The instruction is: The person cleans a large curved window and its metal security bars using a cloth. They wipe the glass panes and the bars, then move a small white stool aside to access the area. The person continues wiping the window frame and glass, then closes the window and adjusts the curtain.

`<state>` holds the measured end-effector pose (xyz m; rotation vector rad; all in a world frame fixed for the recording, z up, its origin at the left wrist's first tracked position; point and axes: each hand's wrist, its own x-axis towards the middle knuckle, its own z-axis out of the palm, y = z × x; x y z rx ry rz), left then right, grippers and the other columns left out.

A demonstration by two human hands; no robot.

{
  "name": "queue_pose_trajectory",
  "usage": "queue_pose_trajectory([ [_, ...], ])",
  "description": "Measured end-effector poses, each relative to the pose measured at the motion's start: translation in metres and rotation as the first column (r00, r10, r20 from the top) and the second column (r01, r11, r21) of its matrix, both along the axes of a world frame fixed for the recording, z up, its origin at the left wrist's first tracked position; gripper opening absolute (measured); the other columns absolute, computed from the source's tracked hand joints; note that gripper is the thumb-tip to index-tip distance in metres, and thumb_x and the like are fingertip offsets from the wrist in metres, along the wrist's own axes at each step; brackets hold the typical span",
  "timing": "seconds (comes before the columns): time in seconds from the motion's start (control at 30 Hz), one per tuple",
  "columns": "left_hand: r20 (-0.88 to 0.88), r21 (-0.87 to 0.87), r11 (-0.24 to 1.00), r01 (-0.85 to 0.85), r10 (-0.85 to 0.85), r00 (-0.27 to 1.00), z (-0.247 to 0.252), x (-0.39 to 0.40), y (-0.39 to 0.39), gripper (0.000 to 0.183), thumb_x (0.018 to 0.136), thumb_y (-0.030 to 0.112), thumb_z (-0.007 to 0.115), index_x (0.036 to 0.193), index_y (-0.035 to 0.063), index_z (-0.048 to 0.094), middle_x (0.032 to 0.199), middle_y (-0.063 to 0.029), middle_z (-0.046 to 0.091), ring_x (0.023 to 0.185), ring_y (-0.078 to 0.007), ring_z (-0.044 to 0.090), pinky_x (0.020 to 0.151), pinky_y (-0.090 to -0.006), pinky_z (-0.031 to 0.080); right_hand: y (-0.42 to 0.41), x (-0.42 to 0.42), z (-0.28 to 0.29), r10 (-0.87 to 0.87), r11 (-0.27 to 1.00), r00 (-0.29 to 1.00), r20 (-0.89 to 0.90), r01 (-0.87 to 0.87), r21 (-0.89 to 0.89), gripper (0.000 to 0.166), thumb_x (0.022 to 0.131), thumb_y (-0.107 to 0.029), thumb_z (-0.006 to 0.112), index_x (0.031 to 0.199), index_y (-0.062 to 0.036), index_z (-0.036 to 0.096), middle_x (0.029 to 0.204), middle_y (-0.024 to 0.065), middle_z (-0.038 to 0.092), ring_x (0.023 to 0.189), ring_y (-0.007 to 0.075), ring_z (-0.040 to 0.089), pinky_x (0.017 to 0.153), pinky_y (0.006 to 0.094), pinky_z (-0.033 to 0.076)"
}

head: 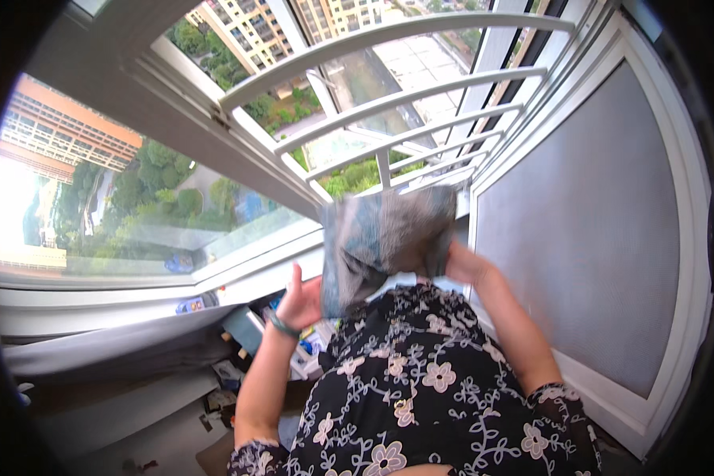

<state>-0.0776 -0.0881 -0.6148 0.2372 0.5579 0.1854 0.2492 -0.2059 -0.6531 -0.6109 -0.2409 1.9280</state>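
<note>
A creased grey-brown and blue-green cloth (387, 238) hangs in front of my chest, before the open window. At its right edge, my right hand (467, 265) grips it, with the fingertips hidden by the fabric. My left hand (302, 302) is at the cloth's left edge, thumb raised and apart from it. The other left fingers go behind the fabric, so their hold is hidden. A green band (282, 326) circles my left wrist. Parts of the cloth and both hands are blurred.
Curved white guard bars (392, 92) cross the window opening, high above the ground outside. On the right stands a framed mesh screen (583, 238). A blue toy car (196, 303) sits on the left sill. Below are a grey curtain (125, 342) and a cluttered white shelf unit (303, 360).
</note>
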Motion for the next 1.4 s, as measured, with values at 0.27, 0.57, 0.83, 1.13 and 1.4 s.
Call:
queue_pose_trajectory([
  [0.27,-0.726,0.618,0.635,0.464,0.235,0.646,-0.053,-0.028,-0.009,0.05,0.078,0.011,0.07,0.119,-0.0033,0.044,0.093,-0.01,0.059,0.082,-0.0157,0.058,0.074,-0.0289,0.05,-0.021,0.014,-0.036,0.192,0.978,0.449,0.873,-0.16,-0.132,0.054,0.077,-0.028,0.072,0.117,0.0015,0.05,0.104,0.0124,0.06,0.096,0.0202,0.057,0.085,0.0316,0.045],
  [0.57,-0.522,0.842,0.031,0.538,0.297,0.8,0.061,0.03,-0.001,0.062,0.078,0.003,0.068,0.133,0.007,0.039,0.102,-0.0175,0.061,0.09,-0.0218,0.061,0.077,-0.033,0.049,0.001,0.042,0.071,-0.249,0.918,-0.141,0.958,0.28,0.28,0.055,0.078,-0.021,0.071,0.122,-0.0035,0.044,0.105,0.0226,0.061,0.096,0.0309,0.062,0.083,0.0364,0.047],
  [0.83,0.199,0.633,-0.648,0.423,0.664,0.72,0.202,0.108,0.057,0.017,0.08,0.002,0.061,0.097,0.0046,0.062,0.09,-0.0152,0.055,0.08,-0.0337,0.058,0.067,-0.0398,0.047,0.072,0.088,0.219,-0.688,0.456,-0.596,0.414,0.089,0.885,0.019,0.089,-0.012,0.061,0.106,-0.0042,0.058,0.09,0.0098,0.065,0.083,0.0169,0.062,0.076,0.0292,0.049],
  [1.13,0.362,0.381,-0.576,0.724,0.813,0.456,0.224,0.171,0.203,0.022,0.085,0.013,0.061,0.105,0.0073,0.052,0.096,-0.0152,0.056,0.086,-0.0344,0.062,0.071,-0.0398,0.052,0.219,0.138,0.271,-0.425,0.824,-0.756,0.498,-0.095,0.559,0.054,0.088,-0.048,0.051,0.13,-0.014,0.048,0.124,0.0161,0.054,0.118,0.0339,0.05,0.1,0.044,0.036],
  [1.4,0.065,0.773,-0.375,0.512,0.849,0.524,0.212,0.166,0.23,0.026,0.09,0.03,0.054,0.087,0.0061,0.064,0.087,-0.0174,0.065,0.085,-0.0364,0.062,0.076,-0.0435,0.048,0.214,0.078,0.265,-0.785,0.567,-0.602,0.148,-0.601,0.563,0.047,0.082,-0.043,0.065,0.114,-0.0085,0.06,0.112,0.0165,0.061,0.11,0.0321,0.055,0.096,0.043,0.041],
])
